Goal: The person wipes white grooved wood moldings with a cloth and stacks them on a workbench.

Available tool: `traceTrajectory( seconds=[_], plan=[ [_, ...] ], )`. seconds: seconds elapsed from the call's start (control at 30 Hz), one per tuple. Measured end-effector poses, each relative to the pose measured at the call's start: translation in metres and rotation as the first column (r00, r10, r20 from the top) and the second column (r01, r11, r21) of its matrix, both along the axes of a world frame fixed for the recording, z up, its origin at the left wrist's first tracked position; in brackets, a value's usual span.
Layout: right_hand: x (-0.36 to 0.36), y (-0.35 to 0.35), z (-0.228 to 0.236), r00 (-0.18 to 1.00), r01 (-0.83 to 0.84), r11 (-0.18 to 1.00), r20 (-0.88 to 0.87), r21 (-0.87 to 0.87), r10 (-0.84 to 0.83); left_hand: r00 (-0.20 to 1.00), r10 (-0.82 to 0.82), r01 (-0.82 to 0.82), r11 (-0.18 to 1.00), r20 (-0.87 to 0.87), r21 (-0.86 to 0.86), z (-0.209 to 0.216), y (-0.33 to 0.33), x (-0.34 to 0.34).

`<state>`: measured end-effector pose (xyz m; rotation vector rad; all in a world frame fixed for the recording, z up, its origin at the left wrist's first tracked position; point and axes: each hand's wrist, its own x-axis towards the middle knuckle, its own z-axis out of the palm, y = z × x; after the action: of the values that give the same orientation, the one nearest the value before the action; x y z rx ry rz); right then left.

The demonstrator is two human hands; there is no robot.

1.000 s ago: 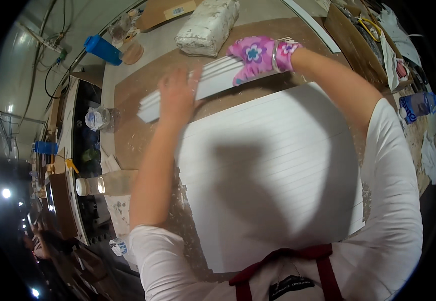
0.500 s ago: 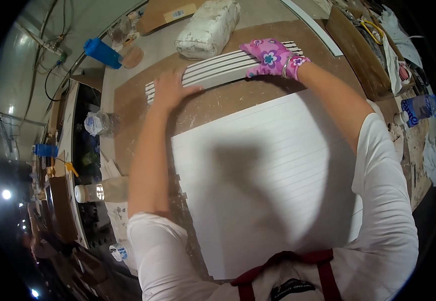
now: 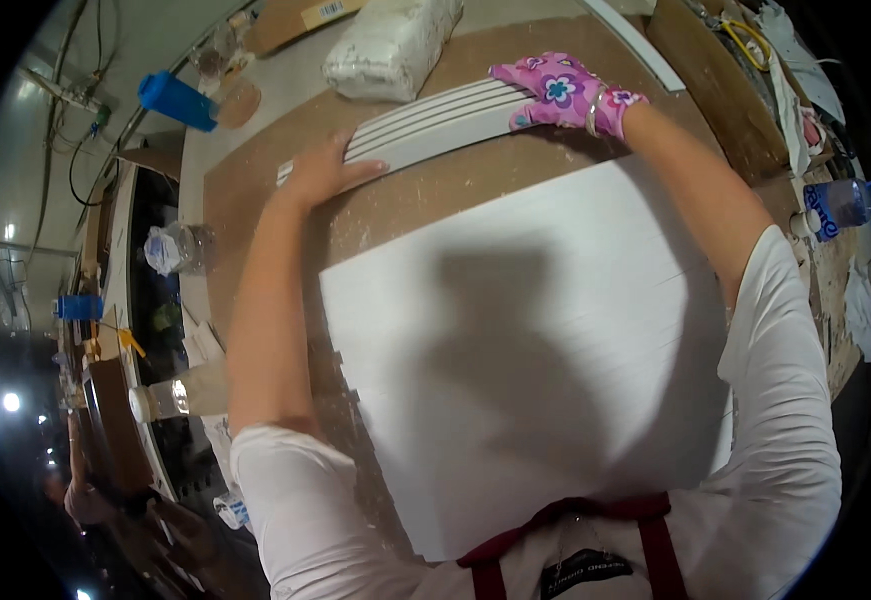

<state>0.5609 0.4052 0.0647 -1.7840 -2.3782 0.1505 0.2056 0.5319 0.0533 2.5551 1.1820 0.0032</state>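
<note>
A bundle of long white strips [image 3: 430,137] lies across the far part of the brown board, its strips side by side with thin dark gaps. My bare left hand [image 3: 317,178] grips the bundle's left end, thumb along the near side and fingers over the far side, partly hidden. At the right end, my right hand [image 3: 567,95] wears a pink flowered glove and wraps around the strips. Nearer to me is a broad white panel [image 3: 495,350] with faint parallel lines, shaded by my shadow.
Beyond the strips sits a white wrapped block [image 3: 390,50]. A blue bottle [image 3: 177,100] stands far left; a clear bottle [image 3: 170,248] and a white-capped bottle [image 3: 180,395] are along the left edge. At right are a cardboard box [image 3: 720,95] and a blue-labelled bottle [image 3: 840,207].
The dark gaps between the strips look narrower, and more of the near strip's white face shows. Both hands keep hold of the ends. The whole view has shifted slightly.
</note>
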Motion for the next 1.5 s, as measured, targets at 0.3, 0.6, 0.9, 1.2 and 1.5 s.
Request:
traceTrajectory(
  seconds=[0.3, 0.6, 0.9, 1.2, 1.5],
  plan=[
    [-0.023, -0.022, -0.021, 0.921, 0.244, 0.957, 0.272, 0.158, -0.280, 0.991, 0.128, -0.116, 0.956, -0.026, 0.270, -0.011, -0.042, 0.025],
    [-0.020, 0.007, -0.015, 0.908, 0.316, 0.945, 0.261, 0.086, -0.327, 0.982, 0.112, -0.092, 0.986, -0.149, 0.138, 0.001, 0.004, 0.030],
    [-0.010, 0.004, -0.021, 0.898, 0.381, 0.917, 0.186, 0.121, -0.398, 0.956, 0.278, -0.256, 0.946, -0.090, 0.200, -0.006, -0.012, 0.058],
    [0.005, -0.151, 0.027, 0.945, 0.268, 0.928, 0.114, 0.258, -0.305, 0.943, -0.139, 0.095, 0.983, 0.303, 0.154, 0.040, -0.150, 0.045],
    [-0.061, -0.246, 0.008, 0.990, -0.073, 0.996, 0.121, 0.044, 0.067, 0.998, -0.060, 0.062, 0.987, 0.016, -0.150, 0.021, -0.176, 0.036]
  ],
)
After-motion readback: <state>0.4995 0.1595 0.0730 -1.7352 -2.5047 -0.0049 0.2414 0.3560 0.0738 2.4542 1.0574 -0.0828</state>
